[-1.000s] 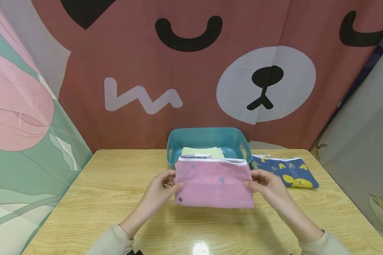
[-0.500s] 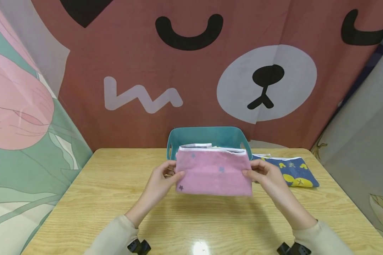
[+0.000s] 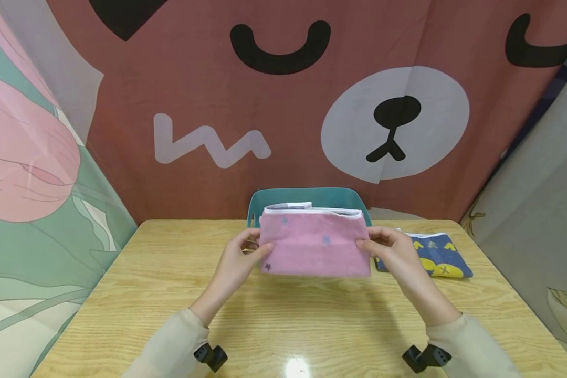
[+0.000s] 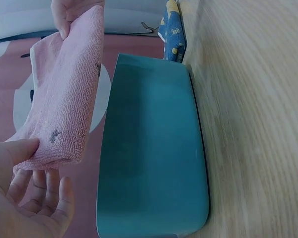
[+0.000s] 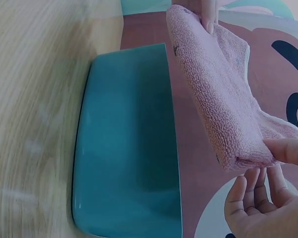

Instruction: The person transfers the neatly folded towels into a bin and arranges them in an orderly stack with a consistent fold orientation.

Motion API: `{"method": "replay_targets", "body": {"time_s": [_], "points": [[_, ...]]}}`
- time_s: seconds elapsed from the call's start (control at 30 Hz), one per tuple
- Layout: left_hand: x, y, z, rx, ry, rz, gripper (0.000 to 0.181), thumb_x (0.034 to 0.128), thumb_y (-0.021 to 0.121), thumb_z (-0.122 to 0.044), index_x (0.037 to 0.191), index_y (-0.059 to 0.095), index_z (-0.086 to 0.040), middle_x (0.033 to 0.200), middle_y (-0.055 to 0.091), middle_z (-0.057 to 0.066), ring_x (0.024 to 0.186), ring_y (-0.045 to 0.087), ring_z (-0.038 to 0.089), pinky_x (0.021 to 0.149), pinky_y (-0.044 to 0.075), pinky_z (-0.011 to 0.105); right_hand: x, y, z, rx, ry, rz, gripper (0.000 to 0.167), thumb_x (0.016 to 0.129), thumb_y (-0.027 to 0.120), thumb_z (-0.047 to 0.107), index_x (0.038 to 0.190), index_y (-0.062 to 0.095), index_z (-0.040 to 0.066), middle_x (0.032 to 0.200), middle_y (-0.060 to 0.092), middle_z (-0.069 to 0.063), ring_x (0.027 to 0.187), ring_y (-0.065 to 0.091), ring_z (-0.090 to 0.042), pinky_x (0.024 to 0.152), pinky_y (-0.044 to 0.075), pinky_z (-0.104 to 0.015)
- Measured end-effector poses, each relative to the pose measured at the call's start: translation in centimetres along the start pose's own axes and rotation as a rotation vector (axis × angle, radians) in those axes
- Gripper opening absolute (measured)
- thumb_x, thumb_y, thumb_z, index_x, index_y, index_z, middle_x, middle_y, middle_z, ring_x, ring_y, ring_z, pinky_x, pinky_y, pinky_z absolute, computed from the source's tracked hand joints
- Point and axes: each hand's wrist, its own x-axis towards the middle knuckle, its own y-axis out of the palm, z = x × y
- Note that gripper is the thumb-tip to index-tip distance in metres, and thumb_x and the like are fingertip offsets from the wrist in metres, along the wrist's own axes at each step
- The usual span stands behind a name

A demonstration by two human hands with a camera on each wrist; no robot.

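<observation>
A folded pink towel (image 3: 315, 244) with small stars and a white edge is held up level between both hands, in front of the teal basket (image 3: 307, 195). The left hand (image 3: 233, 265) pinches its left end, thumb on the near face and fingers behind. At its right end the right hand (image 3: 399, 260) pinches it the same way. Both wrist views show the towel (image 4: 69, 94) (image 5: 213, 89) above the level of the basket's rim, clear of the basket wall (image 4: 151, 148) (image 5: 126, 144). What lies inside the basket is hidden.
A folded blue and yellow cloth (image 3: 446, 257) lies on the wooden table (image 3: 170, 262) right of the basket, partly behind the right hand. Behind the table hangs a curtain (image 3: 208, 194) with a bear print; other curtains hang at both sides.
Both hands have moved the pink towel up and away from the body, toward the basket. It now covers the yellow cloth seen earlier in the basket.
</observation>
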Motion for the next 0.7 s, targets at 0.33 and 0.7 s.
{"method": "replay_targets", "body": {"time_s": [0.33,0.7], "points": [[1.3,0.1,-0.2,0.005,0.009,-0.025,0.030,0.0872,0.077,-0.012,0.115,0.069,-0.005,0.103,0.064,0.009,0.094,0.060,0.024,0.086,0.050,0.035,1.2,0.2,0.6,-0.002,0.050,-0.014,0.049,0.092,0.072,0.035,0.130,0.062,0.005,0.115,0.064,-0.006,0.095,0.059,-0.015,0.081,0.050,-0.030],[2.6,0.4,-0.3,0.018,0.024,-0.047,0.029,0.0884,0.076,-0.015,0.115,0.068,-0.007,0.103,0.066,0.008,0.094,0.060,0.024,0.080,0.051,0.033,2.5,0.4,0.6,0.026,0.024,-0.026,0.049,0.093,0.070,0.034,0.131,0.061,0.005,0.112,0.062,-0.006,0.098,0.056,-0.017,0.083,0.050,-0.031]]}}
